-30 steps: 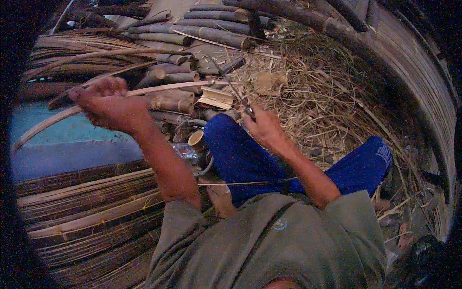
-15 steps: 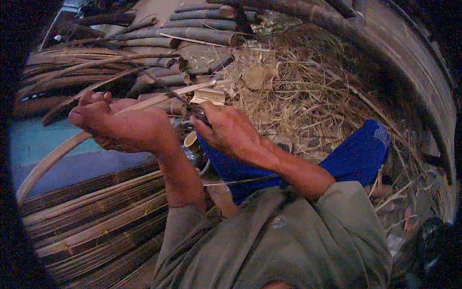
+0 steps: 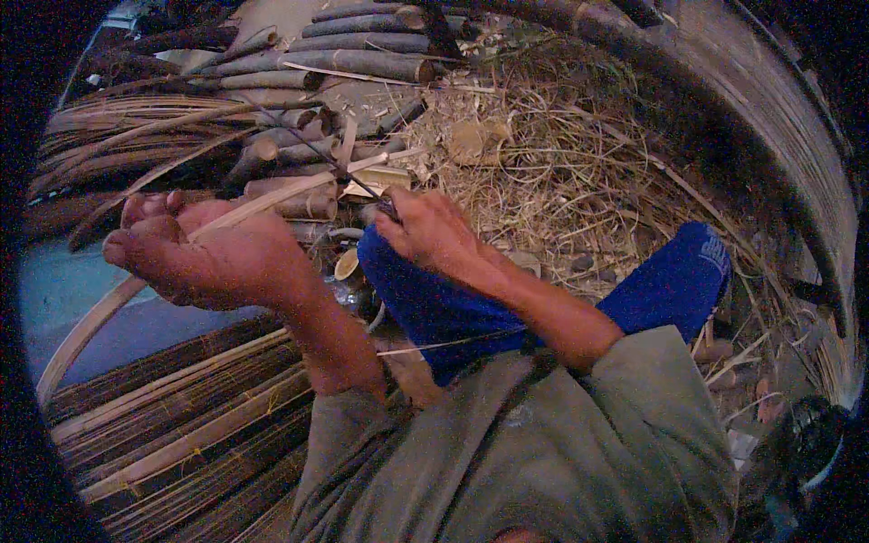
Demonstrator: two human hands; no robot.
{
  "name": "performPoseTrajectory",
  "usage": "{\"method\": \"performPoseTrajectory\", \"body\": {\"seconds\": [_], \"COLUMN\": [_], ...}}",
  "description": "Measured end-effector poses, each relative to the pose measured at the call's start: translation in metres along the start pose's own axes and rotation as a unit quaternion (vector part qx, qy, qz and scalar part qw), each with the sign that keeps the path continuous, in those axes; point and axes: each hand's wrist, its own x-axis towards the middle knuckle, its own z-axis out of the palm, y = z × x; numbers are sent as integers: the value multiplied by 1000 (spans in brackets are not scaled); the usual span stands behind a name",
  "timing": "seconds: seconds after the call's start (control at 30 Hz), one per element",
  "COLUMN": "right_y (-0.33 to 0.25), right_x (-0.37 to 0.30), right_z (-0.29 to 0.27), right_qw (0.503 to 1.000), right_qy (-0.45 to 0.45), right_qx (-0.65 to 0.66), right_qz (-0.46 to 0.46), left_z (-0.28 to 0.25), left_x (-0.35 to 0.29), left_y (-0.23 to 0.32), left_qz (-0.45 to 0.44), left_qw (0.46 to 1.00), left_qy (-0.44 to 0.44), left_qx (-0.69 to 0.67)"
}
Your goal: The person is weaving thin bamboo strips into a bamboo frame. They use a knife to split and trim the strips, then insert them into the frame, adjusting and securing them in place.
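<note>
My left hand (image 3: 204, 249), palm turned up, is closed around a long pale bamboo strip (image 3: 262, 204). The strip bends down past the thumb to the lower left. Its other end points right, toward my right hand (image 3: 433, 231), which is closed on the dark handle of a knife (image 3: 364, 187). The thin blade slants up and left, crossing the strip and touching it. A short pale sliver (image 3: 348, 143) stands up from the strip at the blade. Part of the knife handle is hidden by my fingers.
Cut bamboo poles (image 3: 362, 63) lie at the far left, beside a bundle of long strips (image 3: 136, 122). A heap of shavings (image 3: 561, 172) spreads ahead. Bound slats (image 3: 190, 407) lie at the lower left. Blue cloth (image 3: 444, 317) covers my legs.
My left hand has moved slightly left and down with the strip. The knife has turned so its blade shows across the strip, and a sliver now stands up there.
</note>
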Motion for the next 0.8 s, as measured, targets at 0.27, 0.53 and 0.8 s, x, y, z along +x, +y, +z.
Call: {"method": "performPoseTrajectory", "body": {"seconds": [0.27, 0.53, 0.8], "right_y": [36, 35, 13], "right_x": [9, 18, 12], "right_z": [28, 25, 14], "right_qw": [997, 1000, 995], "right_qy": [58, -5, 36], "right_qx": [45, -27, 39], "right_qz": [-12, 7, -82], "left_z": [-11, -7, -3], "left_x": [10, 8, 14], "left_y": [-1, -3, -14], "left_qz": [35, -23, -28], "left_qw": [999, 999, 999], "left_qy": [8, 15, 18], "left_qx": [-7, -28, -27]}}
